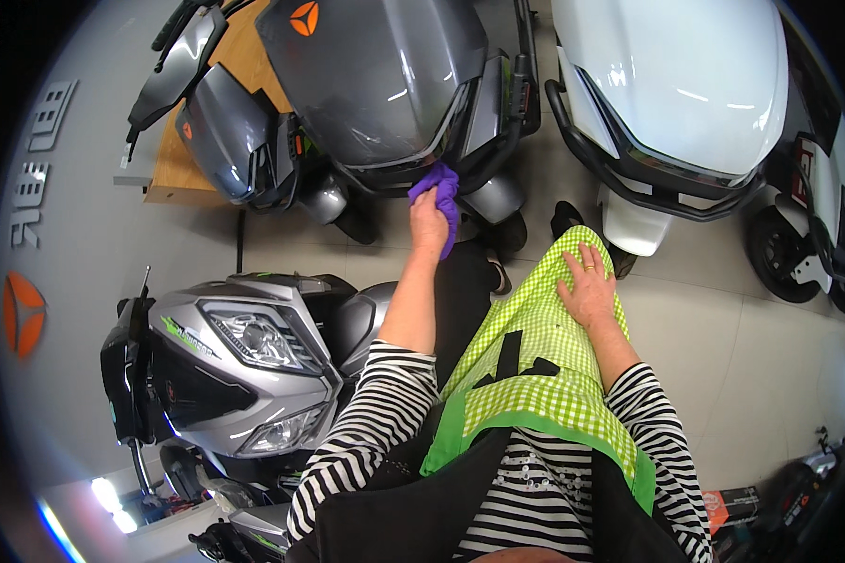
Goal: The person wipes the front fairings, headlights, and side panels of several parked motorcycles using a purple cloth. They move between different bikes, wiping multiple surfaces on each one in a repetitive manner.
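Purple cloth, soft, bunched, against lower edge of glossy, rounded dark-gray scooter. Left hand closed round cloth. Right hand spread flat on green-and-white gingham apron. Smooth white scooter just right; silver scooter, angular headlights, near left. Orange emblem on dark-gray shell; raised metallic lettering on gray wall.

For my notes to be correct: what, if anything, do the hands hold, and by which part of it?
The left hand holds a purple cloth by its bunched part. The right hand rests on the checked apron, apparently holding nothing.
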{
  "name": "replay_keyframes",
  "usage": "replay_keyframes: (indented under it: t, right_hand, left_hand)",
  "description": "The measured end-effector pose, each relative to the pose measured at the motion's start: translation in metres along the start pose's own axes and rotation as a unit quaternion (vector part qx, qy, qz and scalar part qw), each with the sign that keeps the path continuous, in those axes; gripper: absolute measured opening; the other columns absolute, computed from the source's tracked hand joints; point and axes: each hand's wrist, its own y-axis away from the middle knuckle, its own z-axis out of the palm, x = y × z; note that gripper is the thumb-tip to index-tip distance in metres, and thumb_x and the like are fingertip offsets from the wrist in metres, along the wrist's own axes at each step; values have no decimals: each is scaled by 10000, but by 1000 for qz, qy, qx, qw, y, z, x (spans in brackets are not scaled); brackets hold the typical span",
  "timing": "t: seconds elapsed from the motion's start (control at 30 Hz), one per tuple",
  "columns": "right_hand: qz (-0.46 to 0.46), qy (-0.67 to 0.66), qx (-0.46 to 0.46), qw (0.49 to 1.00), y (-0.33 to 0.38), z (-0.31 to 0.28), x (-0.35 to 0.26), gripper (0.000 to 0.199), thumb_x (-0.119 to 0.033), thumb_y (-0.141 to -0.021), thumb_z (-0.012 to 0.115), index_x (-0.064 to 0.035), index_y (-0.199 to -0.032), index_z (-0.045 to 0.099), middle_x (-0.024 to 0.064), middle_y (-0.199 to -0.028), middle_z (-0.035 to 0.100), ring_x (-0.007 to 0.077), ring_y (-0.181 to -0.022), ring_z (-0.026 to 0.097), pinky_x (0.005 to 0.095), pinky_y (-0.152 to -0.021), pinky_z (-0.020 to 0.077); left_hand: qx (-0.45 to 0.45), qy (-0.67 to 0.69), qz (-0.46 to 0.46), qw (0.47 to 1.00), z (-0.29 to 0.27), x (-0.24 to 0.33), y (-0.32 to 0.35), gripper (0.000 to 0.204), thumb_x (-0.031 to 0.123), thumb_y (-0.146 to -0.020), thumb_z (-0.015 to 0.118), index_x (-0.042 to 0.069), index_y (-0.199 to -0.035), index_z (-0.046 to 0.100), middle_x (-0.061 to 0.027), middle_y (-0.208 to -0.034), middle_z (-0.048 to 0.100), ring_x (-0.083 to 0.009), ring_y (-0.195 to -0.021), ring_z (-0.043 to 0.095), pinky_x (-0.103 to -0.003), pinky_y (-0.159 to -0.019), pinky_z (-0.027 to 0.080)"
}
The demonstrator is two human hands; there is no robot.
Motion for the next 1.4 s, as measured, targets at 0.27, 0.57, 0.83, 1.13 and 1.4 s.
replay_keyframes:
  t: [0.27,0.57,0.83,1.13,1.4]
  right_hand:
    - [-22,0,13,1000,0,4,1,582,-357,-880,633,-219,-1422,470,47,-1584,273,242,-1489,182,620,-1095,304]
    - [-21,6,8,1000,1,3,-1,575,-358,-885,627,-215,-1420,472,47,-1583,274,255,-1486,197,624,-1087,313]
    - [-42,8,43,998,0,13,9,586,-368,-875,636,-216,-1418,475,75,-1575,304,289,-1476,229,636,-1084,317]
    - [-38,-8,51,998,1,6,18,572,-366,-875,627,-193,-1403,489,106,-1571,299,318,-1471,225,598,-1077,331]
    - [-23,4,37,999,-10,4,10,561,-370,-869,616,-181,-1386,506,111,-1558,318,320,-1471,224,605,-1049,342]
  left_hand:
    - [232,329,-43,915,-134,38,-61,380,-14,-872,472,-3,-1207,652,-106,-1056,710,-176,-958,650,-300,-889,493]
    - [214,-128,99,964,-88,116,-167,505,442,-894,560,317,-1381,518,-106,-1530,328,-473,-1404,240,-776,-975,289]
    - [105,-138,283,943,-7,101,-87,391,324,-855,631,239,-1236,619,7,-1344,541,-291,-1243,485,-635,-1033,354]
    - [239,-139,372,886,-53,103,-146,401,369,-831,653,260,-1217,667,-20,-1289,602,-241,-1229,510,-529,-1088,323]
    - [353,-101,229,902,-139,141,-297,417,463,-874,549,322,-1258,633,1,-1352,598,-269,-1192,570,-603,-961,376]
